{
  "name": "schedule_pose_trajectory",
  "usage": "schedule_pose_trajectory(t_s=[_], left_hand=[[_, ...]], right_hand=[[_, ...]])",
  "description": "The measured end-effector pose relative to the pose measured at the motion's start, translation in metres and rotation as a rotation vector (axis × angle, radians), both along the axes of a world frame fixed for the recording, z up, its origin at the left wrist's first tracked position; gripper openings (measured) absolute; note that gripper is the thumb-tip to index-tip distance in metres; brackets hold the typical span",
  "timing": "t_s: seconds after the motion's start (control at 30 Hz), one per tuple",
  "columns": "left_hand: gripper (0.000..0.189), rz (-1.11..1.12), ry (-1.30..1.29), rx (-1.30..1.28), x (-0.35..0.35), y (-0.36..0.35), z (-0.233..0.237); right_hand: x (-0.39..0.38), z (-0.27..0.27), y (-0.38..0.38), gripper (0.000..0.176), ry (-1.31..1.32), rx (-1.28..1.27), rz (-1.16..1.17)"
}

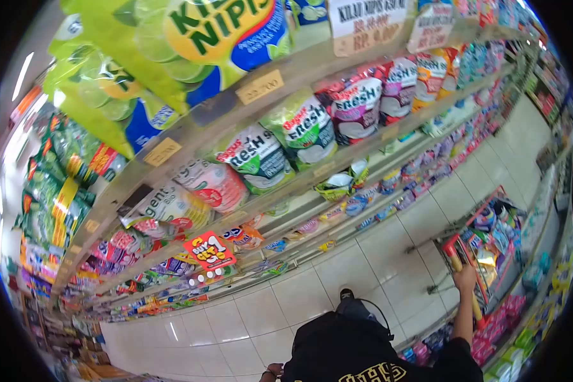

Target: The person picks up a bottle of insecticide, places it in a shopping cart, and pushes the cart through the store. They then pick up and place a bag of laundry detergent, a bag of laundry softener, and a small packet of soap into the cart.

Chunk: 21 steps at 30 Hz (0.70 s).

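My right hand (465, 279) is closed round the handle (453, 251) of a shopping cart at the right. Colourful packets (493, 232) fill the cart's basket. Low at the bottom edge, my left hand (274, 369) shows only in part, beside the black shirt; its fingers are too small and cut off to make out. Green lime pouches (204, 44) stand on the top shelf, far from both hands, with Fresh pouches (299, 127) on the shelf below.
Shelves curve from the left edge to the upper right. A red and yellow promotion sign (209, 251) sticks out from a lower shelf. Tiled floor (305, 293) runs along them. Another stocked shelf (516, 347) lies at the lower right, close to the cart.
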<state>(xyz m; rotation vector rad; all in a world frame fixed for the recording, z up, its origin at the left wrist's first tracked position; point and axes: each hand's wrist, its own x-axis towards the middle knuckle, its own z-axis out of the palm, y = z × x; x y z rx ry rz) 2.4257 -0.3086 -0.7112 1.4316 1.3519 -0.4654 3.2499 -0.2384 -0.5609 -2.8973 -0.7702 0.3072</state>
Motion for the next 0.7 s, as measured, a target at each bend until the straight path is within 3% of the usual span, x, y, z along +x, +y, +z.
schedule_pose_trajectory(t_s=[0.1,0.17,0.27,0.3,0.37,0.5,0.53,0.67,0.7], left_hand=[[0.04,0.28,0.127,-0.314,-0.008,0.023,-0.007],[0.039,0.276,0.044,-0.316,-0.026,0.052,-0.01],[0.039,0.796,0.042,-0.548,-0.04,0.113,-0.017],[0.039,0.733,0.058,-0.555,-0.047,0.133,-0.019],[0.035,0.291,-0.043,-0.139,-0.063,0.17,-0.026],[0.033,-0.541,-0.427,0.644,-0.08,0.223,-0.04],[0.036,-0.513,-0.29,0.522,-0.083,0.232,-0.039],[0.033,-0.604,-0.417,0.581,-0.088,0.277,-0.045],[0.031,-0.317,-0.333,0.325,-0.081,0.284,-0.043]], right_hand=[[-0.039,0.013,0.015,0.025,-0.008,-0.044,-0.027],[-0.061,0.018,0.018,0.025,0.001,-0.032,-0.023],[-0.089,0.009,0.019,0.024,-0.013,-0.009,0.026],[-0.098,-0.002,0.018,0.025,-0.017,-0.012,0.013],[-0.127,0.021,0.02,0.029,0.04,-0.06,-0.012],[-0.168,0.018,0.011,0.028,0.076,-0.106,0.018],[-0.179,0.02,0.012,0.028,0.104,-0.119,0.004],[-0.228,0.031,0.007,0.028,0.123,-0.087,0.029],[-0.238,0.03,0.004,0.028,0.121,-0.086,0.005]])
